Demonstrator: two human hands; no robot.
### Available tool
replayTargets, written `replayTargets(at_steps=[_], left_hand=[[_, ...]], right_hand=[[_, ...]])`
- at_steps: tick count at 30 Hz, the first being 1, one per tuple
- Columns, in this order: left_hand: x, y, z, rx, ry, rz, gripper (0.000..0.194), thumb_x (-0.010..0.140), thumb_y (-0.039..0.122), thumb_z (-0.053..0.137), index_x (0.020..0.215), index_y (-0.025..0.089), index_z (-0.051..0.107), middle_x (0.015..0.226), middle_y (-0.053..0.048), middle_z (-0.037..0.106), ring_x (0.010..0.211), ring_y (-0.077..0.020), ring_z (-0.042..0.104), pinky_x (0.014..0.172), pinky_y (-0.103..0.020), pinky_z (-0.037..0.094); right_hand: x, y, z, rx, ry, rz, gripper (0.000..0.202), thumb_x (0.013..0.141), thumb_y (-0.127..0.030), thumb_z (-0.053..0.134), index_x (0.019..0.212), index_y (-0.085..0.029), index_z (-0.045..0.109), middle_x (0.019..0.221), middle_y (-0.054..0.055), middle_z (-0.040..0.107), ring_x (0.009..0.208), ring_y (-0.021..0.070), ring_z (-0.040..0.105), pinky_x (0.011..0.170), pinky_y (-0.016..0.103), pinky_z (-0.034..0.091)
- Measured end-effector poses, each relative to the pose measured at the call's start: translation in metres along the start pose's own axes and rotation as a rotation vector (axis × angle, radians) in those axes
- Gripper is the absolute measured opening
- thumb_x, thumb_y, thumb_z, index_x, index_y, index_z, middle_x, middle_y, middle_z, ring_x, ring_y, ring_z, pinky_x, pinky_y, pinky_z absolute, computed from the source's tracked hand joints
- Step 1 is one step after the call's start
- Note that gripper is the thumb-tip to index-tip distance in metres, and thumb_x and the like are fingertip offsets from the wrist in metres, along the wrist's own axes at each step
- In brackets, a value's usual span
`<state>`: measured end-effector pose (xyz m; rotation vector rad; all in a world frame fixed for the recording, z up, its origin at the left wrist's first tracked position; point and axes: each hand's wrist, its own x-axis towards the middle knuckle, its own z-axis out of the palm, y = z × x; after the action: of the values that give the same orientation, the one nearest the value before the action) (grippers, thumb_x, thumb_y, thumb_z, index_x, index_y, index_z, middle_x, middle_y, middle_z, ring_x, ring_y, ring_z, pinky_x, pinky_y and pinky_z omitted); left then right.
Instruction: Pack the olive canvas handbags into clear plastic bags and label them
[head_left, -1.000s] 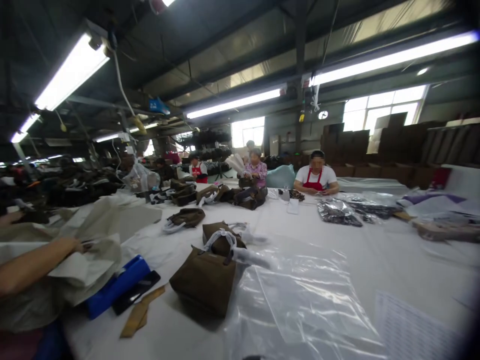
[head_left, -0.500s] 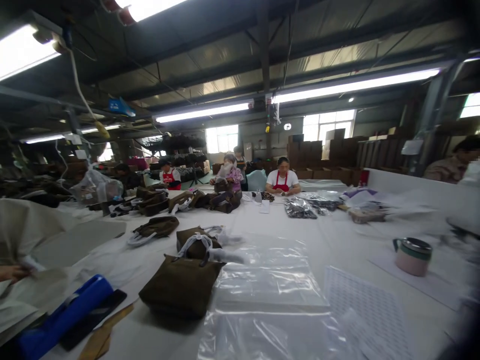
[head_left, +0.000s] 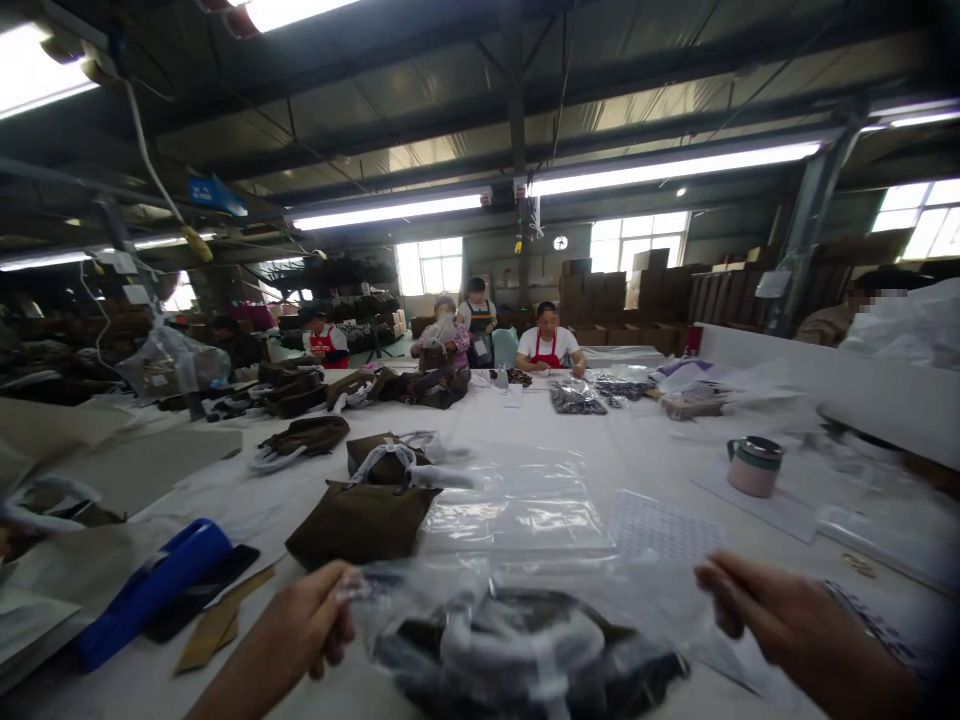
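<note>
A dark olive bag with a white-wrapped handle lies inside a clear plastic bag (head_left: 525, 650) at the bottom centre. My left hand (head_left: 319, 615) pinches the upper left corner of the plastic. On the other side, my right hand (head_left: 757, 610) is closed at the plastic's upper right edge, blurred by motion. Beyond them, flat clear plastic bags (head_left: 517, 510) lie stacked on the white table (head_left: 637, 455). An olive handbag (head_left: 360, 525) stands left of the stack, with a second one (head_left: 382, 460) behind it.
A blue tool (head_left: 157, 590), a dark phone-like object (head_left: 206, 590) and brown card (head_left: 225, 620) lie at left. A printed sheet (head_left: 660, 525) and a lidded mug (head_left: 754, 466) sit at right. Several people work around the far table.
Both my hands have come into view at the bottom, with the olive bag in clear plastic between them. The view has turned slightly to the right.
</note>
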<state>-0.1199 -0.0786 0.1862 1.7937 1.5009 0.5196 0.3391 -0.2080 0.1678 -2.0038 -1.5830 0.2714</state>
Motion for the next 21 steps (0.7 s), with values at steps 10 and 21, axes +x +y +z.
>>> replayTargets(at_steps=[10, 21], left_hand=[[0.085, 0.067, -0.051, 0.327, 0.091, 0.129, 0.042, 0.083, 0.044, 0.036, 0.105, 0.019, 0.06, 0.054, 0.001, 0.06, 0.04, -0.0154, 0.053, 0.043, -0.024, 0.039], [0.093, 0.1, -0.072, 0.207, 0.038, 0.239, 0.048, 0.081, 0.049, 0.043, 0.115, 0.019, 0.057, 0.047, 0.005, 0.049, 0.044, -0.0125, 0.047, 0.043, -0.02, 0.033]], right_hand=[[0.104, -0.07, -0.087, -0.23, -0.319, -0.087, 0.03, 0.083, -0.046, 0.047, 0.084, -0.019, 0.06, 0.059, 0.003, 0.063, 0.055, 0.0163, 0.056, 0.054, 0.028, 0.038], [0.102, -0.056, -0.101, -0.088, -0.308, 0.017, 0.037, 0.089, -0.049, 0.036, 0.091, -0.019, 0.058, 0.055, 0.002, 0.054, 0.046, 0.0126, 0.046, 0.047, 0.026, 0.033]])
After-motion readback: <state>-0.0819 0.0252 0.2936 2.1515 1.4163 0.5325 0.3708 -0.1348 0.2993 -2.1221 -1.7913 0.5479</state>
